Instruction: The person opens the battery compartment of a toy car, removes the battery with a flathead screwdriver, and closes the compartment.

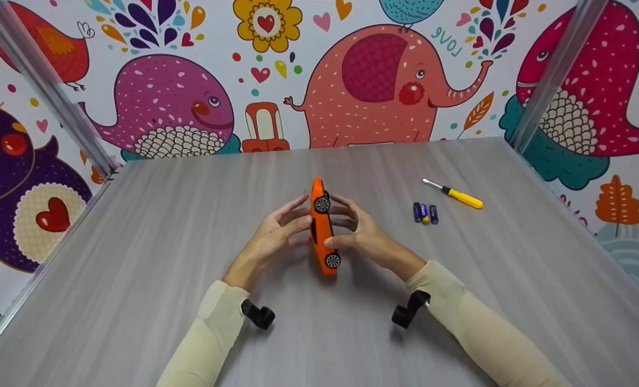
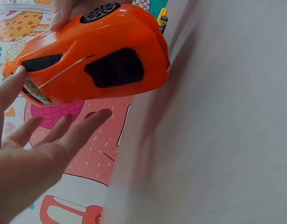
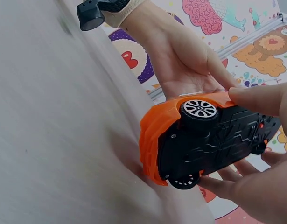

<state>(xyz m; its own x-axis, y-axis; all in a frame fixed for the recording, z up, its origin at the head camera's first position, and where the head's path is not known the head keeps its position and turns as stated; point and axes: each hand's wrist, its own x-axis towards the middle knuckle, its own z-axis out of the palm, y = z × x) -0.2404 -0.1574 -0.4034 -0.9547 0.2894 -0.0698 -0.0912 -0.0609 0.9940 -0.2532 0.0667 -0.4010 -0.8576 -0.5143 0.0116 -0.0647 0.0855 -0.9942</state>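
Observation:
An orange toy car (image 1: 324,231) is tipped on its side above the table, its long axis running away from me. My right hand (image 1: 370,236) grips it, thumb on the upper side and fingers around below. The car's black underside (image 3: 208,144), with wheels and screws, faces the right palm. On the roof side, my left hand (image 1: 268,232) has its thumb touching the car near a dark window (image 2: 40,63). The other left fingers (image 2: 82,133) are extended and apart from the body in the left wrist view.
Several purple batteries (image 1: 424,212) lie on the grey table (image 1: 163,242) to the right. Beyond them is a screwdriver (image 1: 462,198) with a yellow handle. Printed cartoon walls (image 1: 276,70) enclose the back and sides, with metal posts (image 1: 553,75) at the corners.

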